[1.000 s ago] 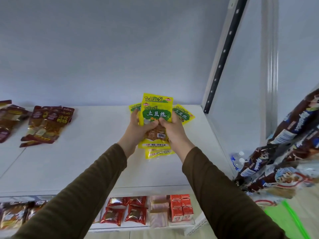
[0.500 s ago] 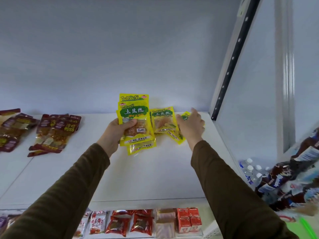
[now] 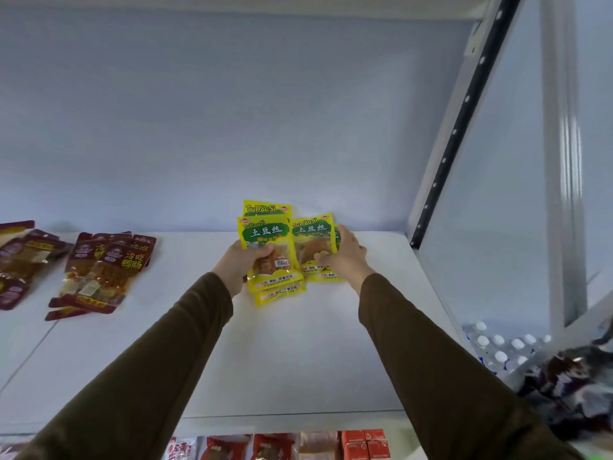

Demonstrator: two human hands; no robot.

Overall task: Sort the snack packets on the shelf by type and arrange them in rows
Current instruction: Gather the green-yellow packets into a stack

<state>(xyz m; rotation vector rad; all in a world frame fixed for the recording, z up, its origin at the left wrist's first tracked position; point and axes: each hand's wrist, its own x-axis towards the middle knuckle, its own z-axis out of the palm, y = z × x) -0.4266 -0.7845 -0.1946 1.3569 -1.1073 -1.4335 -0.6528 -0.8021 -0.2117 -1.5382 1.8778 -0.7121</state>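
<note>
Compared with half a second ago, the right hand [image 3: 345,257] is no longer lying open on the far yellow packets; it is now pinching the lower edge of the second stack [image 3: 313,242], thumb in front, and the two yellow stacks are sitting closer together, edges nearly touching. The left hand [image 3: 243,260] is still gripping the first stack [image 3: 268,250] from its left side, thumb across the front. The two hands are apart, each one clamped on its own bundle at the back of the white shelf [image 3: 298,343], just in front of the rear wall. The packets are bright yellow with a green cloud-shaped label, white characters, "TuDouSi" across the top and a clear window showing orange-brown food. The left stack is showing at least three packets fanned out, one peeking above and one below; the right stack is showing two or three, though I cannot tell exactly. Well to the left, dark red packets [image 3: 106,270] are lying in an overlapping pile, with more of them [image 3: 23,257] at the frame's edge; their number is unclear. Both arms are wearing olive-brown sleeves [image 3: 159,360].
</note>
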